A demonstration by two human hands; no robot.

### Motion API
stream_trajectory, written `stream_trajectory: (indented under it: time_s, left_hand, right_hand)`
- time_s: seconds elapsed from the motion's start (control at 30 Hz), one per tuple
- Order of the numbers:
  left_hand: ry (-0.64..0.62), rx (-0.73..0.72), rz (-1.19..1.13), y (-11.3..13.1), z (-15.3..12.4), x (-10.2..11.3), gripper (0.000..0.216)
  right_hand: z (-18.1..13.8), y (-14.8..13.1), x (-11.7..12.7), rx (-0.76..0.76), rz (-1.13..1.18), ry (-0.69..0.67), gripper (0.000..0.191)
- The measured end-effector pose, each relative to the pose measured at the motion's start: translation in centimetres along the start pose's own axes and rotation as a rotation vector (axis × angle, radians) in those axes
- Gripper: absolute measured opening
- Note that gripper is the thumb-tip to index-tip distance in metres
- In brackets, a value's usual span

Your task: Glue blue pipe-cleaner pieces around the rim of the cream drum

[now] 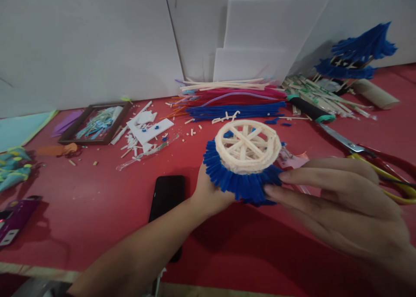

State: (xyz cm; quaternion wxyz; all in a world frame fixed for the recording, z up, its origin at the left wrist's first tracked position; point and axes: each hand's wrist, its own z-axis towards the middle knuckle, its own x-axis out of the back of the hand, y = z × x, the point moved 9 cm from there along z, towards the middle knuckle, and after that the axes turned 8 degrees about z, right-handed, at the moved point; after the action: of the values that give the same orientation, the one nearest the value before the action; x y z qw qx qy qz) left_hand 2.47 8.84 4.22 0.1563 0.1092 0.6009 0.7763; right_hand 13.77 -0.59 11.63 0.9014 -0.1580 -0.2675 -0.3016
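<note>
A handmade craft piece stands raised over the table: a cream spoked wheel on top, with a skirt of blue fuzzy pipe cleaners fanned out around it. My left hand grips it from below and the left side; most of its fingers are hidden behind the blue skirt. From the right, my right hand reaches in, and its fingertips pinch the edge of the blue skirt. A black phone lies under my left forearm.
Pipe cleaner bundles lie along the wall. Red-handled scissors and a black-and-green tool handle are at right. Another blue craft piece stands back right. Scraps surround a white card, beside a brown frame.
</note>
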Motion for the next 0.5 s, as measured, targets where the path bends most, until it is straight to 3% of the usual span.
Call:
stream_trajectory:
  time_s: [0.2,0.4,0.5]
  left_hand:
    - [-0.002,0.011,0.011,-0.8,-0.34,0.18,0.082]
    - [0.081,0.16,0.022,-1.07,-0.24,0.68,0.068]
    - [0.05,0.134,0.056,-0.31,-0.01,0.38,0.071]
  right_hand:
    - [-0.39,-0.43,0.11,0.04,0.007,0.017,0.019]
    - [-0.32,-0.26,0.32,0.068,-0.022,0.037,0.02]
    - [-0.4,-0.18,0.29,0.059,-0.039,0.037,0.023]
